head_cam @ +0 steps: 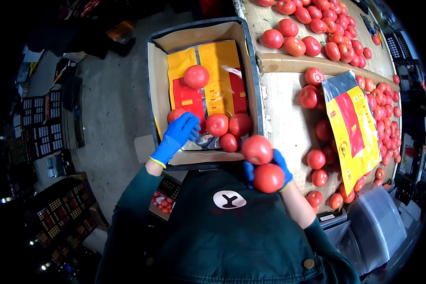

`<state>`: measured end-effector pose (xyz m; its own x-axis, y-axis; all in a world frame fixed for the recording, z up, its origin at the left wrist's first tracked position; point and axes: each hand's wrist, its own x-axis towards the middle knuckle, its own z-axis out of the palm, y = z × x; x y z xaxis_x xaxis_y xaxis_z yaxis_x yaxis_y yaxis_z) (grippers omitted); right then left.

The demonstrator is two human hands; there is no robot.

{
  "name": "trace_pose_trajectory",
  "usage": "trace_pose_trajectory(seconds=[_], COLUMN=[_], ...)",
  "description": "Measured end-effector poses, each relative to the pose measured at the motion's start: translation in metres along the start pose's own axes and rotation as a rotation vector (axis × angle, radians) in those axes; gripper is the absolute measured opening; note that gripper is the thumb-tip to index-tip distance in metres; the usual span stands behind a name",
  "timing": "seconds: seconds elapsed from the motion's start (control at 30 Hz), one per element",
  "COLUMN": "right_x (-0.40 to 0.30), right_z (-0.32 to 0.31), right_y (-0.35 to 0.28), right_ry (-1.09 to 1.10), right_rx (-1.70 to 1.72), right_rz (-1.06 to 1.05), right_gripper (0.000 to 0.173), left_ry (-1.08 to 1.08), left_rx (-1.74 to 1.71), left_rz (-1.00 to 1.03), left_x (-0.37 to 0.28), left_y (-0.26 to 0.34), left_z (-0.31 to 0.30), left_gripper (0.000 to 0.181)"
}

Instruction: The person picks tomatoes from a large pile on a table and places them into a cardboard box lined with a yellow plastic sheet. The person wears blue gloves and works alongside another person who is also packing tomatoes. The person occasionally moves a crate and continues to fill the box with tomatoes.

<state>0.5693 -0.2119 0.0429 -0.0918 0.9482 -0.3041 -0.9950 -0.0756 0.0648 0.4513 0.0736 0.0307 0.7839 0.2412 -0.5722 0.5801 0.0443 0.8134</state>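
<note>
Blue knit gloves cover both hands. My left hand (179, 134) is inside a paper-lined crate (202, 161), at a tomato (176, 115) near its left wall; the fingers partly cover it, and whether they grip it is unclear. My right hand (281, 168) holds two large tomatoes (268, 178), one above the other, just off the crate's near right corner. Yellow and red printed packaging (218, 92) lies flat on the crate's bottom. On it rest one tomato (196, 76) towards the far side and a group of three (217, 124) at the near right.
Right of the crate stands a cloth-covered sorting table (284, 124) with a raised divider (305, 65) and many tomatoes (344, 49). A yellow and red bag (355, 127) lies over some of them. Clear plastic containers (372, 216) are at the lower right. Stacked dark crates (42, 124) stand across the floor at left.
</note>
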Motion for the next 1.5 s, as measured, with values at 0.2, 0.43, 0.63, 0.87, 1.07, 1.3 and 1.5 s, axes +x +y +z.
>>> trace_pose_trajectory(seconds=[0.2,0.43,0.63,0.87,1.07,1.3,1.5], right_x=[-0.073,-0.068,-0.048,-0.029,-0.003,0.012,0.013], right_z=[-0.01,-0.008,-0.014,-0.003,0.006,0.01,0.009], right_y=[0.003,0.016,0.019,0.01,-0.008,-0.009,-0.006], right_ry=[0.393,0.192,0.181,0.127,0.045,0.18,0.117], right_rx=[0.178,0.487,0.444,0.468,0.151,0.136,0.178], right_rz=[-0.257,-0.295,-0.269,-0.245,-0.367,-0.408,-0.334], right_gripper=[0.062,0.061,0.068,0.073,0.074,0.071,0.071], left_ry=[0.096,0.032,-0.068,-0.362,-0.473,-0.323,-0.212], left_rx=[0.915,1.089,-0.545,-1.182,-1.037,-0.542,-0.181], left_rz=[0.378,0.502,-0.154,-0.217,-0.385,-0.319,-0.261], left_x=[0.028,0.063,0.063,0.02,0.021,-0.002,-0.004], left_y=[-0.049,-0.065,-0.056,-0.022,0.016,0.057,0.052], left_z=[0.06,0.048,0.008,0.019,0.038,0.057,0.053], left_gripper=[0.053,0.069,0.066,0.075,0.076,0.074,0.071])
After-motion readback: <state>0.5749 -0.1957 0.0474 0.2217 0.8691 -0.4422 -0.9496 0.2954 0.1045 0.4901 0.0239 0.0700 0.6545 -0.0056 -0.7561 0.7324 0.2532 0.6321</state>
